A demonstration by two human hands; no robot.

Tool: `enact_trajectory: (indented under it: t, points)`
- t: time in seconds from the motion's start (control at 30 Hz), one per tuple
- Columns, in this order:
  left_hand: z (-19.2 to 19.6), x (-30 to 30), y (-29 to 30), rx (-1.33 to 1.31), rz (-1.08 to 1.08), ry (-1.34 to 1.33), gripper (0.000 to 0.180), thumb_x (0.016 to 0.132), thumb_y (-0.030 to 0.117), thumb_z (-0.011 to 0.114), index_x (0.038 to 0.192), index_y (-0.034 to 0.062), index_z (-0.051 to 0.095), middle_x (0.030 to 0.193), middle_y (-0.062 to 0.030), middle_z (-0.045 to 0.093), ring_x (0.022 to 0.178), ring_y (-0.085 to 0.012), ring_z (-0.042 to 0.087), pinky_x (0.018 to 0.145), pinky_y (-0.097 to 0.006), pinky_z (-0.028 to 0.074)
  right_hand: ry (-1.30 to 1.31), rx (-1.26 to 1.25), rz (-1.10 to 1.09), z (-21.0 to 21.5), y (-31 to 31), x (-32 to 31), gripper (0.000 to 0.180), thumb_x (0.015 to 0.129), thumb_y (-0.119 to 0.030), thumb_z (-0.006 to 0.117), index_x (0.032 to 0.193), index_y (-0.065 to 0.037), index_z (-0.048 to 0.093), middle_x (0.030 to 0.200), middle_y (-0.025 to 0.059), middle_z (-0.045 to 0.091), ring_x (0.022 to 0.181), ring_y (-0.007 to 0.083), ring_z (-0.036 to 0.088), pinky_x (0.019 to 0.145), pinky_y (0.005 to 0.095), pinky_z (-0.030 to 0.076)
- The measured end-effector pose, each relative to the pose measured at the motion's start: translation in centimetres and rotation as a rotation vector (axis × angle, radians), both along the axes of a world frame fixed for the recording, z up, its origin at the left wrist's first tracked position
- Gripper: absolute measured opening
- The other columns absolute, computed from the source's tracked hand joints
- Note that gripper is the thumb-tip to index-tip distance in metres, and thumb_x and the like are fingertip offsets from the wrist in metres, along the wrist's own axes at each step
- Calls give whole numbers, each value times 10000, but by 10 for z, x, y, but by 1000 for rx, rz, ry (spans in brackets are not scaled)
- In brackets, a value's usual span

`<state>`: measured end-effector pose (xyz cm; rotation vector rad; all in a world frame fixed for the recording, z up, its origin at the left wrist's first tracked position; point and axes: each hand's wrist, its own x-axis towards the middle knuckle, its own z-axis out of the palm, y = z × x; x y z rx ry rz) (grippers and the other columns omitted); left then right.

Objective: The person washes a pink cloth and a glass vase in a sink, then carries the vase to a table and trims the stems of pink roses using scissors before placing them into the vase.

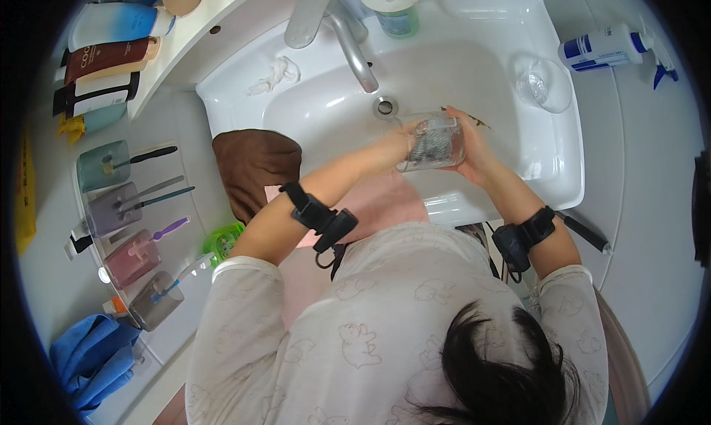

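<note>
A: Right hand (474, 147) wraps the side of a clear glass tumbler (433, 142), fingers closed round it. Left hand (400, 140) at its mouth, fingers pressing a grey metal scouring pad (429, 143) inside.

B: Location?

A: Above the white ceramic sink (474, 77), just below the drain (384, 107) and chrome tap (348, 43). A second clear glass (543, 84) sits on the rim, right.

B: Pose?

A: Both forearms converge from below, black wrist straps (318, 214) on each.

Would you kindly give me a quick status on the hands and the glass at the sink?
Right hand grips clear glass. Left hand works a metal scrubber inside it. Held over white sink, faucet close behind.
</note>
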<state>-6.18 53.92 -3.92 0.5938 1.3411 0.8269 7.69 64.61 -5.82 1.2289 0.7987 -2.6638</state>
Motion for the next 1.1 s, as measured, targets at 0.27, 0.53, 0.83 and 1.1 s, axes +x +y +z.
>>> enact_trajectory:
  t: [0.27, 0.53, 0.83, 1.1]
  points:
    - [-6, -13, -26, 231, 156, 166, 381, 831, 253, 514, 1132, 35, 431, 1036, -59, 509, 960, -114, 459, 790, -283, 397, -11, -251, -92, -13, 8, 5, 653, 773, -589, 383, 1244, -142, 315, 1224, 111, 358, 1064, 295, 401, 840, 486, 366]
    - [-41, -13, -21, 58, 556, 189, 314, 785, 300, 588, 885, 2, 575, 726, -37, 584, 606, -109, 552, 521, -231, 435, -204, -305, 224, -17, -3, 1, 683, 797, -617, 326, 1235, -92, 339, 1142, 131, 421, 988, 271, 454, 836, 430, 388]
    - [-56, -52, -16, -90, 550, -71, 300, 762, 275, 600, 869, -4, 572, 712, -57, 578, 579, -136, 561, 469, -241, 428, -95, 186, 511, -24, 17, -43, 581, 829, -444, 462, 1234, -54, 313, 1152, 167, 438, 1015, 237, 479, 823, 421, 413]
    - [-35, -100, -42, -13, 731, 220, 251, 758, 118, 508, 975, 5, 565, 851, -61, 584, 748, -142, 538, 638, -263, 420, 32, -152, 231, -56, 7, -57, 324, 842, -132, 440, 1152, -107, 348, 1089, 141, 448, 885, 254, 521, 802, 437, 447]
